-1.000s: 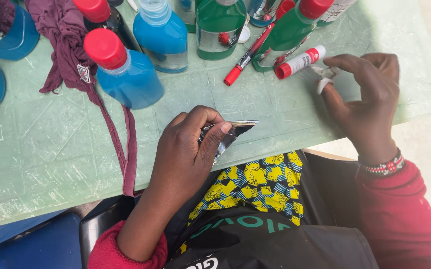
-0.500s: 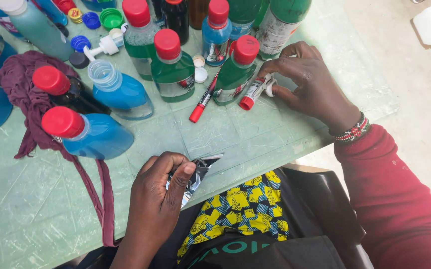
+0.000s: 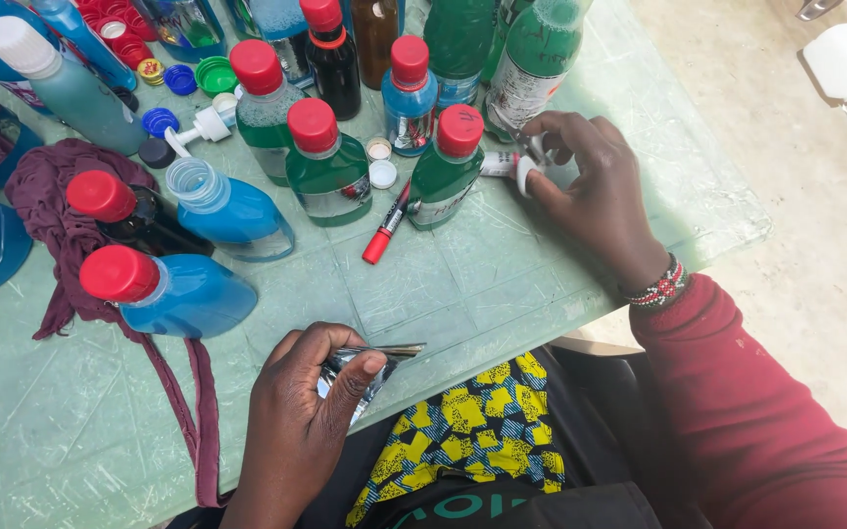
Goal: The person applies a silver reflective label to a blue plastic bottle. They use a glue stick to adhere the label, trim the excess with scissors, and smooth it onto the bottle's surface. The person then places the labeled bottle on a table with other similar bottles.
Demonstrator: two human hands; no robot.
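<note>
Left hand (image 3: 311, 411) at the near table edge, fingers and thumb pinched shut on a small crumpled silver foil packet (image 3: 369, 367), held just over the lap. Right hand (image 3: 595, 191) out on the green table (image 3: 502, 284), fingers closed around a small white-capped tube (image 3: 511, 165) lying on its side; tube sits just beside a green bottle with a red cap (image 3: 448, 171).

Around them — a crowd of capped bottles. A second green bottle (image 3: 325, 167) stands left of the first, and a red marker (image 3: 386, 225) lies slanted between the two. A blue bottle lying on its side (image 3: 173, 289) rests near a maroon cloth (image 3: 61, 225) whose strap trails toward the left hand. Loose bottle caps (image 3: 183, 78) lie scattered at the far left. The standing bottles hem the right hand in on its left and far sides.
</note>
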